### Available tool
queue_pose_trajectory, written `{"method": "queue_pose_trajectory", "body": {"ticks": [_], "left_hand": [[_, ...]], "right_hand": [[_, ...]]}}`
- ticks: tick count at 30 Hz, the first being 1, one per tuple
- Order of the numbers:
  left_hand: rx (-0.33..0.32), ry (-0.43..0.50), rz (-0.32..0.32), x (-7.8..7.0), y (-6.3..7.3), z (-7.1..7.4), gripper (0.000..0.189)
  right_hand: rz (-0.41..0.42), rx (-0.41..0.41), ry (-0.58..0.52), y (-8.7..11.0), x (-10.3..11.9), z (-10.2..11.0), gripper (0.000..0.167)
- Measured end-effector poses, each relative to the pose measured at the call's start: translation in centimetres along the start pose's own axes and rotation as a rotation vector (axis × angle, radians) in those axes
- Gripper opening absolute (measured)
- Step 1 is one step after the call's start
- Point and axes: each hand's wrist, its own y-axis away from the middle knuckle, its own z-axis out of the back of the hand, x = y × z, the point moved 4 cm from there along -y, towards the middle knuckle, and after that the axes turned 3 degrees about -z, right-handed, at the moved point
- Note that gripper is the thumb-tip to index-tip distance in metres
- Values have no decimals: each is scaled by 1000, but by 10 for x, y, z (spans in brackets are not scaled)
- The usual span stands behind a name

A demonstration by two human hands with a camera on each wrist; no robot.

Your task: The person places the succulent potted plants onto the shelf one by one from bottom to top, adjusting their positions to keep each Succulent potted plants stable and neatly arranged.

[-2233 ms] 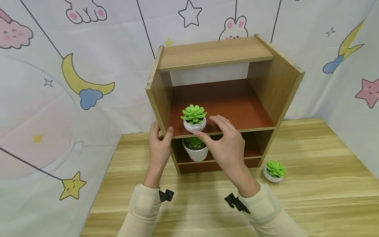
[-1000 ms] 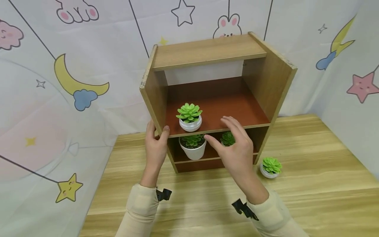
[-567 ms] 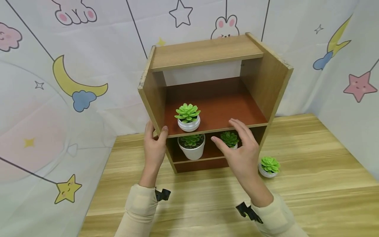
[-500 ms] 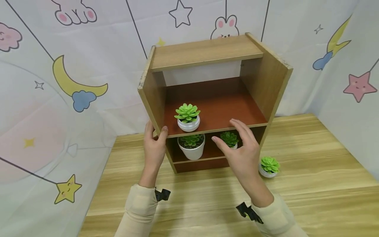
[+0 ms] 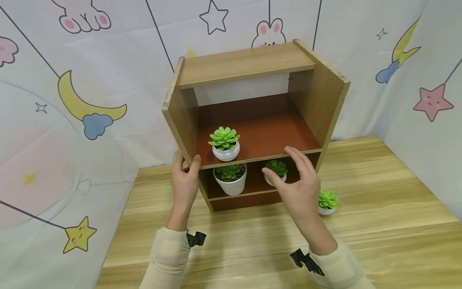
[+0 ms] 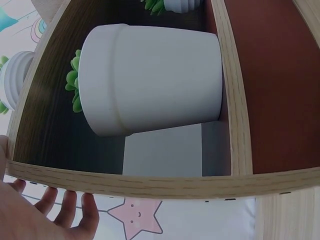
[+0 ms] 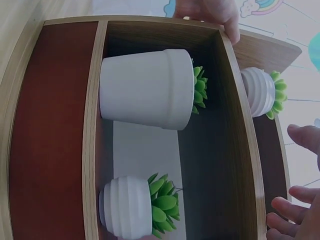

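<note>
A small wooden bookshelf point(image 5: 249, 66) stands on the table, and my left hand point(image 5: 185, 180) grips its left side panel, thumb in front and fingers behind. A bright green succulent in a small white pot point(image 5: 225, 149) sits at the left front of the upper shelf. Below it, a larger white potted succulent point(image 5: 232, 185) stands on the lower shelf, with a smaller potted succulent point(image 5: 276, 167) to its right. My right hand point(image 5: 301, 190) holds nothing; its fingers and thumb are spread apart before the shelf's right half, overlapping the smaller pot in the head view.
Another small bright green potted succulent point(image 5: 327, 201) stands on the wood-grain table point(image 5: 379, 192) to the right, partly behind my right wrist. A white cloth point(image 5: 119, 148) printed with stars, moons and rabbits hangs behind the bookshelf and along both sides.
My right hand has drawn away from the potted succulent on the upper shelf and moved right. The left hand keeps its hold on the side panel. The head view has shifted slightly.
</note>
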Motion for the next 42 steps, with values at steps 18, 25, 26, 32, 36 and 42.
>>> {"method": "queue_pose_trajectory", "body": {"ticks": [18, 25, 26, 32, 36, 42], "left_hand": [[-22, -8, 3, 26, -4, 4, 46], [-16, 2, -5, 29, -4, 3, 46], [-13, 7, -2, 29, -4, 3, 47], [-13, 18, -12, 41, -5, 4, 46], [-18, 18, -18, 41, -5, 4, 45], [-15, 14, 3, 32, -4, 1, 47]], "right_hand": [[24, -30, -10, 10, -4, 15, 64], [-16, -59, -13, 18, -13, 22, 63], [-18, -63, -13, 18, -14, 23, 63], [-31, -78, -5, 23, -19, 28, 61], [-52, -85, 13, 26, -25, 32, 62], [-89, -100, 49, 31, -37, 39, 62]]}}
